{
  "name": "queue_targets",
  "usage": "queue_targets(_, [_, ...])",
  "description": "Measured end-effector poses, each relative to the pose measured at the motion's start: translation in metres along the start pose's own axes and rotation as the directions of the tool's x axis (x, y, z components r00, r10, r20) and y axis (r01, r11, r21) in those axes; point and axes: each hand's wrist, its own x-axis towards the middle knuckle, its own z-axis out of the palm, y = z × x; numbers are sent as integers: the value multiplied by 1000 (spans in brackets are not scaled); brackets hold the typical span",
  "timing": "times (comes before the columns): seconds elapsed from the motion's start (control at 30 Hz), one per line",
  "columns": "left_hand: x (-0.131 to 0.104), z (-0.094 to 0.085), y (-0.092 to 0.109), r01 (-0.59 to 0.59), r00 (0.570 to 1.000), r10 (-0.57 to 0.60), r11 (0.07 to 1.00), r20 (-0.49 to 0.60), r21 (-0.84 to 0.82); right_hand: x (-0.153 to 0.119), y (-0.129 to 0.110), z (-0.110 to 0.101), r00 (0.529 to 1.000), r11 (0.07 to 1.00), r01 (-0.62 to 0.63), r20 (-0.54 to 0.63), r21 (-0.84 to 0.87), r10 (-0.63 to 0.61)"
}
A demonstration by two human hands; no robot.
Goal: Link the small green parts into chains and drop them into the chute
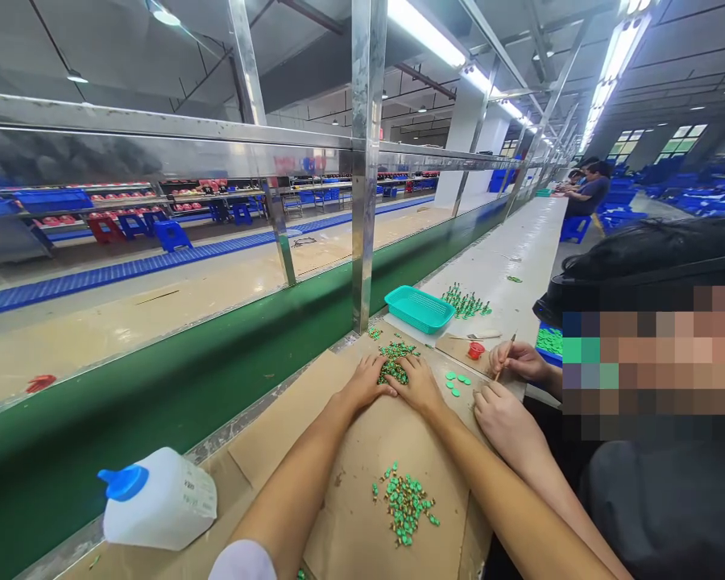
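My left hand (366, 380) and my right hand (420, 383) rest on the cardboard, cupped around a heap of small green and gold pieces (394, 369). The fingers of both hands are stretched out against the heap's sides, and the thumbs come close together at its near edge. Between my forearms, nearer to me, lies a second loose pile of the same green and gold pieces (407, 507). Part of the first heap is hidden under my fingers.
A teal basket (420, 309) stands beyond my hands, by upright pieces (466, 302). At right, a co-worker's hands (516, 360) hold a thin brush near green discs (457, 379) and a red pot (475, 351). A white bottle (163, 499) lies at left; a metal post (362, 242) rises ahead.
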Motion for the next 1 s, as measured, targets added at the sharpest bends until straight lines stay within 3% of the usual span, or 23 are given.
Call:
queue_targets(0.3, [-1, -1, 11, 121, 988, -140, 965, -68, -231, 0, -9, -8, 999, 999, -43, 27, 20, 42])
queue_targets(0.47, [8, 4, 13, 194, 950, -281, 872, -134, -450, 15, -13, -6, 994, 993, -108, 38, 40, 107])
queue_targets(0.57, [19, 9, 7, 207, 912, -379, 753, -155, -625, 30, -13, 3, 989, 986, -148, 28, 72, 147])
queue_targets(0.7, [34, 18, 5, 159, 852, -503, 510, -143, -845, 44, -18, 18, 979, 973, -197, -22, 117, 201])
queue_targets(0.9, [51, 35, 28, -70, 761, -633, 141, -144, -988, 46, -35, 35, 961, 973, -219, -155, 78, 229])
queue_targets(1.0, [54, 39, 40, -182, 711, -689, 12, -140, -983, 32, -30, 25, 947, 973, -228, -237, -27, 215])
